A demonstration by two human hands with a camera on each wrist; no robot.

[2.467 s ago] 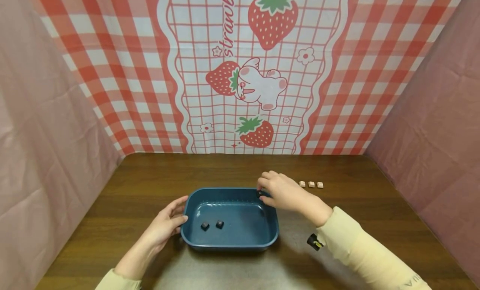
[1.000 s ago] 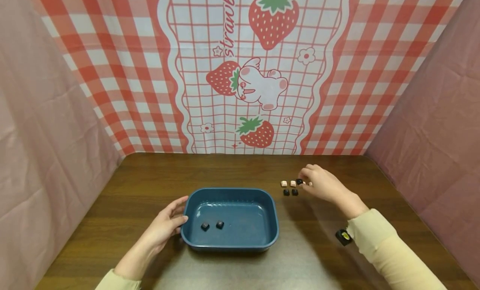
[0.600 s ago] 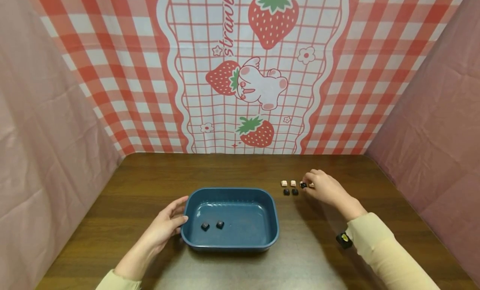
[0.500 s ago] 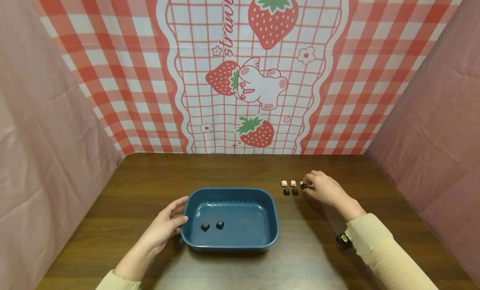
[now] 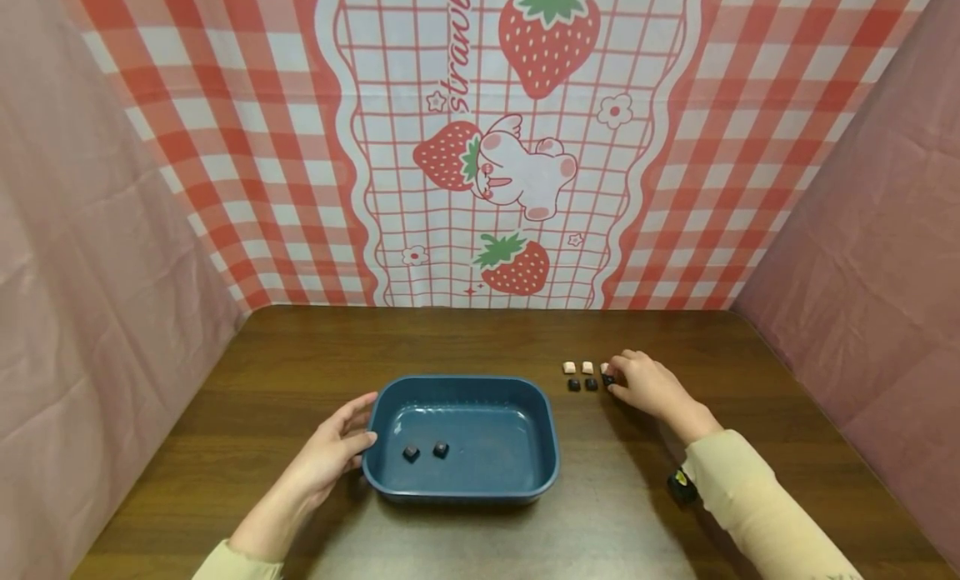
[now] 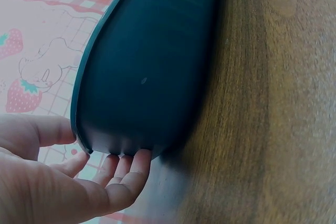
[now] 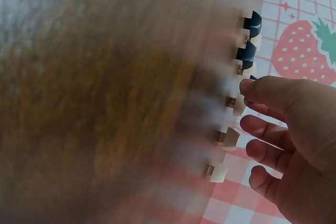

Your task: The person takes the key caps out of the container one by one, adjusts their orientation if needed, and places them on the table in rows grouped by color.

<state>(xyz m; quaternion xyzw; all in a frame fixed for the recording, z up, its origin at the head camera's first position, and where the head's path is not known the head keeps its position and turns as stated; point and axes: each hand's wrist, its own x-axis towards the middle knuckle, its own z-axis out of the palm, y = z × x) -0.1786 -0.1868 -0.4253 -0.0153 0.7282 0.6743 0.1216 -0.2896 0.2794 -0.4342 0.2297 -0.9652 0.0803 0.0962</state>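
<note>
My left hand (image 5: pixel 326 455) grips the left end of a blue plastic tub (image 5: pixel 459 495), thumb at the rim and fingers against the outside wall. Two black keycaps (image 5: pixel 440 450) lie on the tub's floor. To the right of the tub, my right hand (image 5: pixel 654 388) pinches a black keycap (image 5: pixel 608 380) between thumb and index finger, low over the table. It is in line with two other black keycaps (image 5: pixel 573 385). Behind them runs a row of white keycaps (image 5: pixel 569 367), part of it hidden by my right hand. In the right wrist view several white keycaps (image 7: pixel 229 138) show.
The brown wooden table (image 5: pixel 315 338) carries everything. A red-and-white strawberry-print cloth (image 5: pixel 510 188) hangs behind it, and pink cloth (image 5: pixel 855 255) hangs on both sides. A small black device (image 5: pixel 682 486) sits at the right sleeve.
My right hand has carried the black keycap from the tub's back right corner to the rows, then brought it forward, in front of the white ones. My left hand stays on the tub.
</note>
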